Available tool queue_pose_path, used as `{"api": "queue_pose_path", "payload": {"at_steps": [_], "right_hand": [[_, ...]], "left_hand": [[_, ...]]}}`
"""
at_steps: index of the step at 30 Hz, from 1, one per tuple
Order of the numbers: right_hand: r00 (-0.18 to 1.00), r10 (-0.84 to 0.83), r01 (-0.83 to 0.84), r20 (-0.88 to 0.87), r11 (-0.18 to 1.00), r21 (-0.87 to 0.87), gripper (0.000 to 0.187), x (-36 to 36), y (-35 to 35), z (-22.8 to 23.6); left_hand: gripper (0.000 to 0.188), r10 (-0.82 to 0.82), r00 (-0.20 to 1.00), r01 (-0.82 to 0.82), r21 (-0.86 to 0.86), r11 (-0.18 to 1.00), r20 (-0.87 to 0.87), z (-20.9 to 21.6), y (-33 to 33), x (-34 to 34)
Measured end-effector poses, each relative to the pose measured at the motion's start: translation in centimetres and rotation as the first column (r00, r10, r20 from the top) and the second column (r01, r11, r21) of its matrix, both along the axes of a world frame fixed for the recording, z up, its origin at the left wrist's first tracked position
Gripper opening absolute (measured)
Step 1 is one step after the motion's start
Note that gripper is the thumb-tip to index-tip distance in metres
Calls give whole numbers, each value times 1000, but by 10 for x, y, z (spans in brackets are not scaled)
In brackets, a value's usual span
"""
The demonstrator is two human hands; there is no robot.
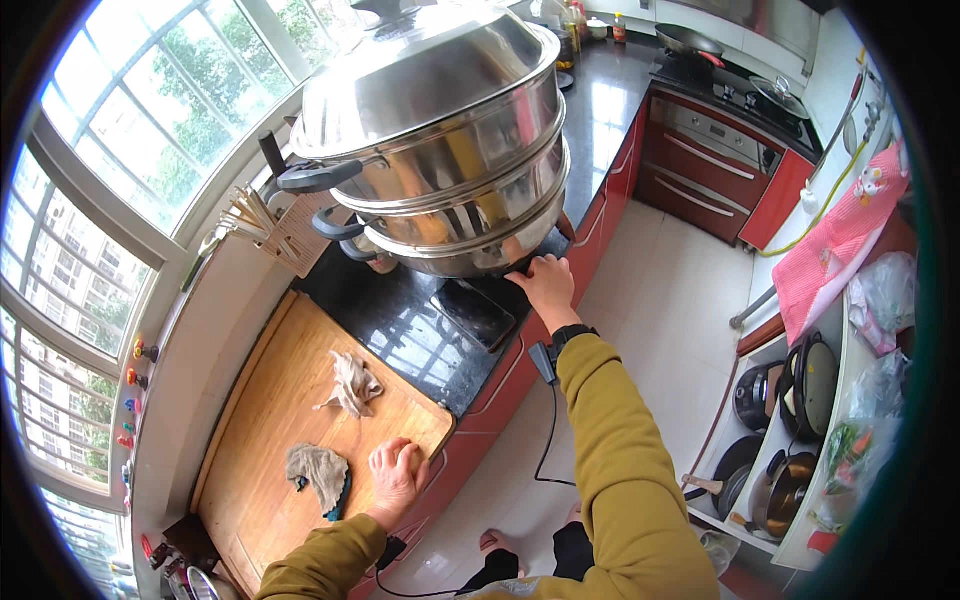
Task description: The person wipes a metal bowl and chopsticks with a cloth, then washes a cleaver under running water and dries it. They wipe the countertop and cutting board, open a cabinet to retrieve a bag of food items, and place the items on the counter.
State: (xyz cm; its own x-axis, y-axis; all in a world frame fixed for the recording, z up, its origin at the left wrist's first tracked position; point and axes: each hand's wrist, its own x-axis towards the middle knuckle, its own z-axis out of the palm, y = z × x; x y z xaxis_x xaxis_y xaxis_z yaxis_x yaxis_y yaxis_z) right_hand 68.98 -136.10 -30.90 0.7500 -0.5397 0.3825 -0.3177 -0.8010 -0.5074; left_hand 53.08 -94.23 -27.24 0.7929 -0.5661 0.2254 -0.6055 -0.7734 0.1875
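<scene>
A tall stainless steel steamer pot (450, 150) with stacked tiers, a domed lid and black side handles stands on the dark counter. My right hand (547, 288) is at its lower front edge, fingers curled together; what they grip under the pot is hidden. Beside it on the counter lies a flat, black, glossy rectangular panel (472, 313). My left hand (397, 475) rests with loosely bent fingers at the near edge of a wooden cutting board (290, 390). On that board lie a crumpled pale cloth (352, 384) and a crumpled grey-brown cloth (319, 475).
A utensil holder (293, 235) stands by the window behind the pot. A black plug (543, 362) on a cord hangs before the red cabinets. Farther off is a stove with a frying pan (688, 40). Shelves with pans (785, 490) stand at the right.
</scene>
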Motion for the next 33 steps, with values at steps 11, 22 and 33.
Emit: {"api": "queue_pose_path", "payload": {"at_steps": [11, 22, 33], "right_hand": [[994, -33, 42, 107, 996, -84, 49, 5, 0, -10], [992, -30, 32, 126, 999, -17, 52, 5, -1, -10], [964, 157, -223, 212, 916, 333, 44, 8, -50, -22]], "left_hand": [[41, 5, 1000, -5, -9, 1000, -7, -2, 0, 1], [41, 5, 999, -4, 25, 1000, -33, -1, -2, 0], [42, 1, 999, 2, 59, 998, -53, -1, -2, 0]]}}
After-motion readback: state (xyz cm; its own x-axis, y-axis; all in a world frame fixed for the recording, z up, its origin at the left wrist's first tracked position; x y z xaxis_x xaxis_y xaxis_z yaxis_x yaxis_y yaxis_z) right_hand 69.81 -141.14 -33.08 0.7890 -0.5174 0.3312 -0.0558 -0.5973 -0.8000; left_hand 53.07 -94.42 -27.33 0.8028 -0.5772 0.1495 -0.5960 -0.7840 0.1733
